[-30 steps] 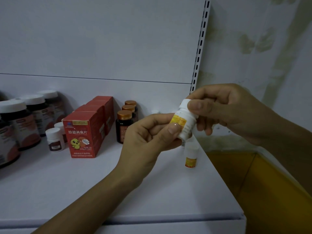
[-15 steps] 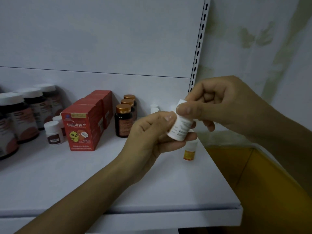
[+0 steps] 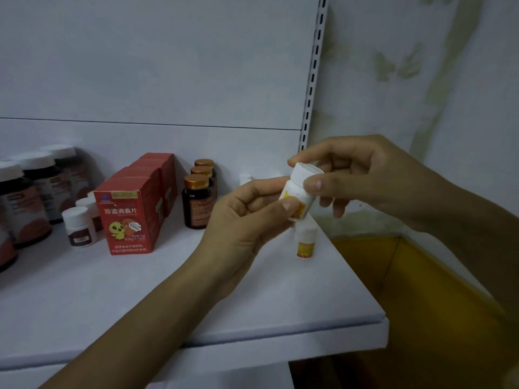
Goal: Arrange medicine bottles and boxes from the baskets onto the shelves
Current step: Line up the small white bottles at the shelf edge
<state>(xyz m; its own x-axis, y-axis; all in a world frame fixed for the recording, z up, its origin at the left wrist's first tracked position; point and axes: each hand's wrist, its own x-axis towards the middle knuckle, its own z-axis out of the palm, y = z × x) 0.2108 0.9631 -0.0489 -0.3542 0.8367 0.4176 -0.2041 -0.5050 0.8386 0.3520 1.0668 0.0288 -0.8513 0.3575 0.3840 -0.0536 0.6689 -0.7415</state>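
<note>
Medicine bottles [image 3: 33, 197], dark with white caps, stand far left on shelf [image 3: 140, 304]. Next come small white-capped bottles [image 3: 80, 227], red boxes [image 3: 126, 217] and copper-capped bottles [image 3: 196, 203]. Left hand [image 3: 247, 228] pinches the body of the white yellow-label bottle [image 3: 299, 192], tilted above the shelf's right end. Right hand [image 3: 379, 181] pinches its cap. Matching bottle [image 3: 306, 244] stands upright just below. Yellow bin [image 3: 421, 290] sits right of shelf.

A small white bottle [image 3: 298, 192] is held tilted above the shelf [image 3: 112, 290], pinched by the left hand [image 3: 247, 220] and the right hand [image 3: 362, 175]; red boxes [image 3: 132, 211] stand behind.
</note>
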